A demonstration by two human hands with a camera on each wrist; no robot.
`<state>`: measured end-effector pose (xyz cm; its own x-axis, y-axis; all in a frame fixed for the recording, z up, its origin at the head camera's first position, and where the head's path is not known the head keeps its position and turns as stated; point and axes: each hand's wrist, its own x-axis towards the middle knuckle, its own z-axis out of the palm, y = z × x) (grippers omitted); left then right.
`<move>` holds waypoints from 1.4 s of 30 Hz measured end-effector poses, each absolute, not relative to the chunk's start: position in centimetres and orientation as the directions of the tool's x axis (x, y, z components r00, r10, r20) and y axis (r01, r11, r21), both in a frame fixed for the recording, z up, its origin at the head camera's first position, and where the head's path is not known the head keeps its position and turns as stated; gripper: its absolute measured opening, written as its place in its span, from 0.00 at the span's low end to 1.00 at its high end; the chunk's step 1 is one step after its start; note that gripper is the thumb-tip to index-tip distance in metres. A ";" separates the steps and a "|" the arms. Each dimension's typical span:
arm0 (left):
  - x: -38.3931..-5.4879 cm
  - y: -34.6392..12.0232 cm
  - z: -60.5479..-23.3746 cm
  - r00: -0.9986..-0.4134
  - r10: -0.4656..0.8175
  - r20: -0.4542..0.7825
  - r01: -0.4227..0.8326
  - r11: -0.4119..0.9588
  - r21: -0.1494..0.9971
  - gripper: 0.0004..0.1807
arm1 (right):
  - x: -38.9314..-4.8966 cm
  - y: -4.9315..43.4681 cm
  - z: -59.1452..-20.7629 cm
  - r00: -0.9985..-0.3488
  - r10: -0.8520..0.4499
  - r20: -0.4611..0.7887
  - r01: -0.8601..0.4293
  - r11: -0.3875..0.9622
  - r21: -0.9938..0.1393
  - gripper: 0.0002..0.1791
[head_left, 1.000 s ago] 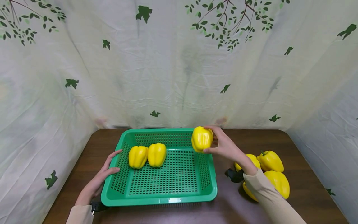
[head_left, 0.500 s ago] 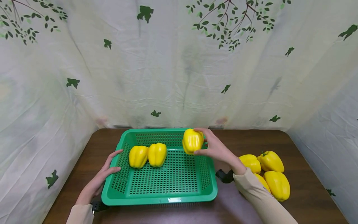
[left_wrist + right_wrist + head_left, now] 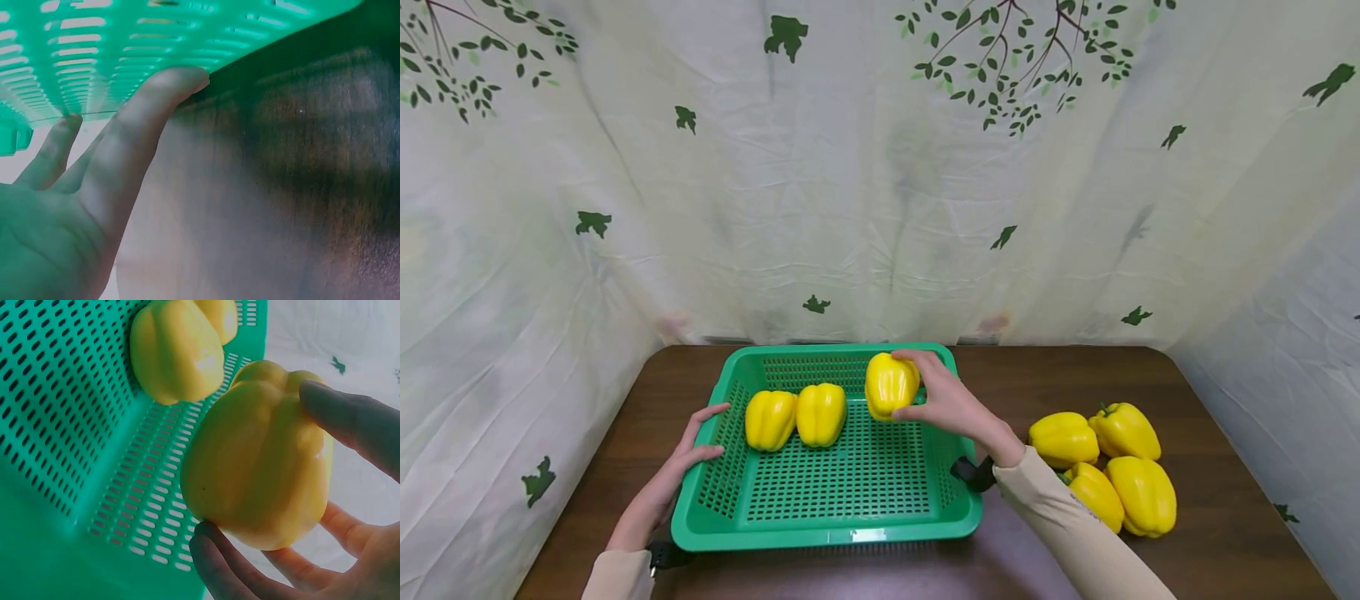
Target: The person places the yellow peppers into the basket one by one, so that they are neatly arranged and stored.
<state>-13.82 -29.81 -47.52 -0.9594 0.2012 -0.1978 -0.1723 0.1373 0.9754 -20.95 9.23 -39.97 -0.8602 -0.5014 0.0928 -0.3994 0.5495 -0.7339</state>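
Pinching a yellow bell pepper (image 3: 891, 387), your right hand (image 3: 951, 400) has it up over the basket, thumb on one side, fingers curled round the other! It hangs above the right half, towards the back, with a clear gap between it and the pair on the left. And look at that pair: two seated peppers (image 3: 821, 415), side by side on the floor of the green basket (image 3: 827, 540), close to its left wall. Over on that left side, your left hand (image 3: 673, 471) rests against the basket, fingers spread apart and fairly straight, touching the rim and outer wall. Out to the right, well clear of the basket, four loose peppers (image 3: 1142, 496) huddle together on the brown table (image 3: 1232, 533), a green stem showing on one at the back. Behind it all hangs a pale curtain (image 3: 865, 183), printed with green leaves.
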 end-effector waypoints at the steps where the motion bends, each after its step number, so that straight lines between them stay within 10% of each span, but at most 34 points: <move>1: -13.8 -29.8 -47.5 -0.962 0.198 -0.186 -0.161 0.135 0.978 0.29 | -21.0 9.0 -40.0 -0.861 -0.501 0.091 -0.399 0.552 -0.732 0.43; 21: -14.1 -29.5 -48.5 -0.977 0.204 0.067 0.091 0.110 0.990 0.32 | -21.2 5.6 -42.4 -0.875 -0.483 0.038 -0.356 0.587 -0.728 0.42; 42: -13.8 -29.6 -48.4 -0.980 0.201 0.012 0.039 0.127 0.991 0.31 | -21.6 4.3 -44.4 -0.887 -0.461 0.001 -0.322 0.617 -0.718 0.43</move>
